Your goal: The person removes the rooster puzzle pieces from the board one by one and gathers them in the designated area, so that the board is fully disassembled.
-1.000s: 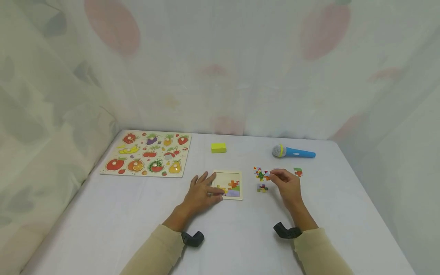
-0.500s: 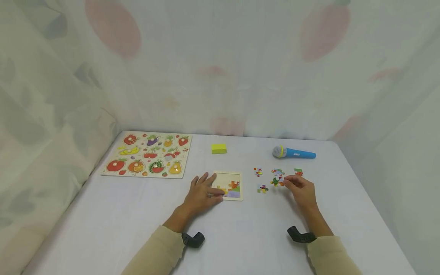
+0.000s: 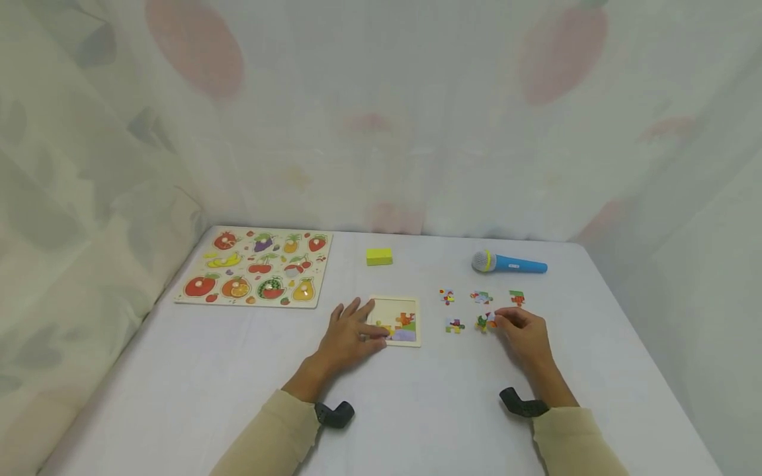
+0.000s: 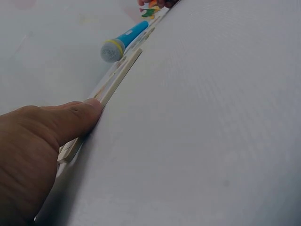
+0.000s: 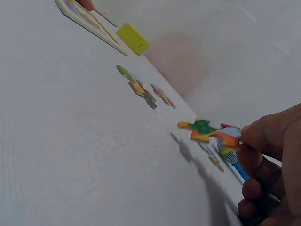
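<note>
My left hand point(image 3: 346, 338) rests on the left side of a small wooden puzzle tray point(image 3: 419, 324), fingers spread and thumb along its near edge point(image 4: 75, 153). A few joined pieces point(image 3: 405, 332) lie in the tray's lower right part. My right hand point(image 3: 526, 337) pinches a green and orange jigsaw piece point(image 5: 207, 132) between thumb and fingers, held just above the table. Its shadow falls on the cloth beneath. Near it lie loose jigsaw pieces: a purple and yellow one point(image 3: 455, 326), a red-dotted one point(image 3: 447, 297), a pale blue one point(image 3: 481, 297) and a green and red one point(image 3: 516, 298).
A fruit peg puzzle board point(image 3: 253, 268) lies at the back left. A yellow block point(image 3: 379, 256) sits behind the tray. At the back right is a blue toy microphone point(image 3: 512, 264). Patterned curtains point(image 3: 381, 119) enclose the white table.
My right hand has moved right and slightly toward me with the jigsaw piece, uncovering the loose pieces behind it. The left hand has stayed on the tray.
</note>
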`<action>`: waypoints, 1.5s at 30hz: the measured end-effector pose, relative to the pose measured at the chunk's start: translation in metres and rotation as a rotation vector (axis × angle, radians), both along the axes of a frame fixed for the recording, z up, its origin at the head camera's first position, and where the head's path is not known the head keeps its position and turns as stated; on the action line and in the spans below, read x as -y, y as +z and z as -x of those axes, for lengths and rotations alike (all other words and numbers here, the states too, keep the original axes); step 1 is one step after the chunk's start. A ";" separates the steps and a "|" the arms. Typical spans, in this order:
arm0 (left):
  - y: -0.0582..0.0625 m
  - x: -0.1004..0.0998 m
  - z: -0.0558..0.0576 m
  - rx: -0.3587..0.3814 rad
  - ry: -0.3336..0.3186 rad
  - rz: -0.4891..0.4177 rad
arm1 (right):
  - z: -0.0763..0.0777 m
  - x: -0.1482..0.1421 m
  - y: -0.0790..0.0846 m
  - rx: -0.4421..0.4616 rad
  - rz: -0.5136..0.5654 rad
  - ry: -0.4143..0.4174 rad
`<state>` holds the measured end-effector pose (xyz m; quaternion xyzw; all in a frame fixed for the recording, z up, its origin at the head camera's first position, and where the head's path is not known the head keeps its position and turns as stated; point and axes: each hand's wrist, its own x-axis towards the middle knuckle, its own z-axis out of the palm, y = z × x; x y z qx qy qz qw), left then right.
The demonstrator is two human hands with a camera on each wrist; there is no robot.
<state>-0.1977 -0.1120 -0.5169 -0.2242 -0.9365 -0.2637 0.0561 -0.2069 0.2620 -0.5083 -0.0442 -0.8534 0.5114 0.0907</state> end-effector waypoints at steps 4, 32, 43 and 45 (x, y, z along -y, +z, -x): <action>0.001 0.000 0.000 -0.002 -0.001 0.002 | 0.000 0.002 -0.001 0.034 -0.042 0.001; 0.000 0.000 -0.001 -0.006 -0.001 -0.006 | -0.002 0.005 0.013 -0.145 -0.047 0.017; 0.000 0.000 -0.001 -0.005 0.002 -0.013 | -0.008 0.022 0.042 -0.249 0.015 0.092; 0.000 0.000 -0.001 -0.003 0.002 -0.013 | -0.012 0.029 0.053 -0.271 0.028 0.114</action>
